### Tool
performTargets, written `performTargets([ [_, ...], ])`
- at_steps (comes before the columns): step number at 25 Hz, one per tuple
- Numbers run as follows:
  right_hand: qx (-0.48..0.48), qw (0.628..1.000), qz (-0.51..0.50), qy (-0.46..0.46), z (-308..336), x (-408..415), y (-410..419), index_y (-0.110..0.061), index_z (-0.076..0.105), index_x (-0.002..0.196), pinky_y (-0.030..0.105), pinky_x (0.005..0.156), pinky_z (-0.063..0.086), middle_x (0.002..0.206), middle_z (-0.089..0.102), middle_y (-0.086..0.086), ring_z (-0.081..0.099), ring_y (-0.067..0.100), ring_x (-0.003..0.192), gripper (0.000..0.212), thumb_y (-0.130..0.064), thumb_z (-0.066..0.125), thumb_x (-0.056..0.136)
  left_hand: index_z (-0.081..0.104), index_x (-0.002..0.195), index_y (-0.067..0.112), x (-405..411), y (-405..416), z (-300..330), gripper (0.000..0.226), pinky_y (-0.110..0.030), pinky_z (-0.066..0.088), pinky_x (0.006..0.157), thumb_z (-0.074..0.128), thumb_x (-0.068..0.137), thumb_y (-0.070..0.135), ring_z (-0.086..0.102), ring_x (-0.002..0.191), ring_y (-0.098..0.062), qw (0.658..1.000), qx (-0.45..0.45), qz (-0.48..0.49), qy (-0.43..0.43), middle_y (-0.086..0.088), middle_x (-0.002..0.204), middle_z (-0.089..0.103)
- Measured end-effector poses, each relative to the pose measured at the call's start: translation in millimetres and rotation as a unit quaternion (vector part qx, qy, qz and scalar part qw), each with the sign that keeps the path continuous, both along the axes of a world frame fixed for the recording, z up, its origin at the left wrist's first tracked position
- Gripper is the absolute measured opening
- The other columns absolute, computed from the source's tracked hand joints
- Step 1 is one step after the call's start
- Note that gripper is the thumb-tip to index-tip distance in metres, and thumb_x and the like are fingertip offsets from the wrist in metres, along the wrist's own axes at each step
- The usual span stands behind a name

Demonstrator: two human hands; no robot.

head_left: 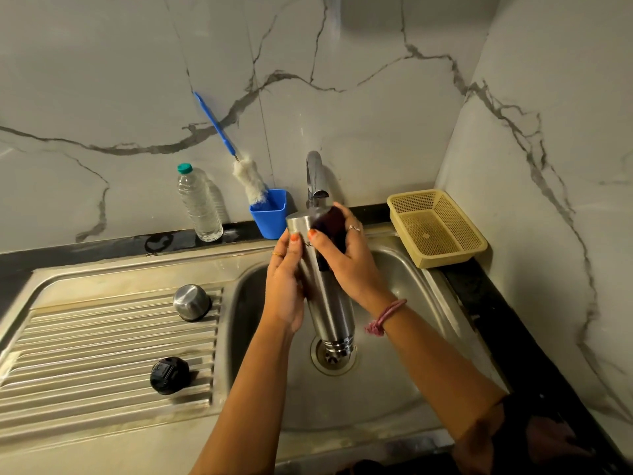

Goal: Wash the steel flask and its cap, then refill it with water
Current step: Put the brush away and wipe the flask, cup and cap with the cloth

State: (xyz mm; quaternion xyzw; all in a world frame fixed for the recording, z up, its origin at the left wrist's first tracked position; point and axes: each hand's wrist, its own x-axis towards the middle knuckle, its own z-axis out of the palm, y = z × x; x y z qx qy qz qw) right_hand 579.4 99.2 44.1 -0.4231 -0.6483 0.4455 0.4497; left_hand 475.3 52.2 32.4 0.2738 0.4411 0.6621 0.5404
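Centre frame: flask (325, 303) inverted over the steel sink (404, 399), left hand (286, 286) gripping it, right hand (346, 258) pressing a dark scrubber (330, 222) on. Caps (191, 302) lower left on drainboard (102, 365). Marble walls (376, 80).

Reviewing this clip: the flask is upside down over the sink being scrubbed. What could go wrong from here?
1. The steel flask, held mouth-down over the drain by the left hand while the right hand rubs it with a dark scrubber, could slip if wet.
2. The steel cap and black stopper sit on the sloped ribbed drainboard and might roll.
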Motion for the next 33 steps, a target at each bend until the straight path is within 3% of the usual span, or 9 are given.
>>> performTargets([
  [4,-0.034,0.999,0.027,-0.031,-36,14,-31,-0.032,0.033,0.14,0.028,0.097,0.049,0.133,0.042,-0.002,0.049,0.009,0.118,0.069,-0.047,0.066,0.081,0.05,0.139,0.015,-3,7,-3,0.053,-0.057,0.041,0.108,0.051,0.096,0.045,0.052,0.128,-0.039,0.996,0.005,0.051,-0.074,-0.022,0.135,0.057],
  [8,-0.036,0.998,0.013,-0.047,-50,26,-51,-0.03,0.034,0.142,0.025,0.1,0.045,0.134,0.039,-0.007,0.046,0.005,0.121,0.069,-0.034,0.069,0.083,0.052,0.137,0.014,-3,4,0,0.049,-0.047,0.051,0.1,0.042,0.101,0.045,0.058,0.12,-0.035,0.997,-0.019,0.05,-0.054,-0.016,0.127,0.063],
  [13,-0.043,0.998,0.052,0.002,-10,12,-19,-0.033,0.045,0.128,0.024,0.086,0.053,0.125,0.054,0.002,0.058,0.011,0.109,0.05,-0.043,0.066,0.083,0.052,0.133,0.015,1,1,10,0.059,-0.046,0.054,0.096,0.064,0.085,0.047,0.063,0.111,-0.031,1.0,0.015,-0.012,0.003,-0.02,0.128,0.061],
  [16,-0.022,0.999,0.043,0.022,9,5,4,-0.027,0.051,0.126,0.036,0.09,0.054,0.117,0.06,0.004,0.061,0.015,0.105,0.055,-0.052,0.064,0.079,0.053,0.134,0.013,1,0,10,0.055,-0.043,0.056,0.09,0.061,0.089,0.045,0.065,0.107,-0.028,0.999,0.012,-0.044,0.022,-0.016,0.122,0.065],
  [18,-0.027,0.998,0.043,0.024,20,3,14,-0.023,0.049,0.131,0.03,0.09,0.053,0.118,0.058,0.005,0.06,0.016,0.107,0.059,-0.046,0.066,0.08,0.055,0.132,0.018,3,-2,9,0.054,-0.042,0.056,0.086,0.057,0.089,0.05,0.065,0.106,-0.026,0.998,-0.01,-0.05,0.045,-0.009,0.116,0.068],
  [21,-0.021,0.998,0.055,0.002,23,4,12,-0.022,0.041,0.138,0.021,0.088,0.051,0.127,0.05,0.005,0.055,0.014,0.112,0.06,-0.033,0.066,0.085,0.052,0.136,0.016,5,-1,6,0.053,-0.046,0.055,0.09,0.055,0.091,0.044,0.064,0.11,-0.027,0.999,0.006,-0.04,-0.006,-0.011,0.121,0.065],
  [23,-0.009,0.997,0.055,-0.06,10,8,-1,-0.025,0.035,0.142,0.025,0.093,0.049,0.135,0.04,0.002,0.049,0.013,0.116,0.065,-0.031,0.067,0.085,0.048,0.14,0.011,4,3,2,0.055,-0.051,0.05,0.1,0.054,0.095,0.042,0.058,0.12,-0.035,0.997,0.028,-0.02,-0.062,-0.02,0.132,0.059],
  [28,0.03,0.988,0.044,-0.148,-42,32,-44,-0.029,0.036,0.14,0.031,0.103,0.043,0.135,0.036,-0.005,0.042,0.014,0.123,0.076,-0.038,0.072,0.073,0.048,0.141,0.018,-6,4,0,0.072,-0.037,0.058,0.076,0.062,0.078,0.051,0.064,0.105,-0.027,0.986,0.004,0.112,-0.126,-0.016,0.124,0.062],
  [33,0.029,0.987,0.018,-0.159,-58,50,-66,-0.037,0.037,0.137,0.017,0.097,0.04,0.13,0.034,-0.016,0.04,0.011,0.121,0.079,-0.054,0.065,0.066,0.053,0.137,0.025,-9,5,-9,0.066,-0.042,0.059,0.082,0.06,0.081,0.057,0.061,0.117,-0.031,0.98,-0.035,0.127,-0.151,-0.014,0.128,0.063],
])
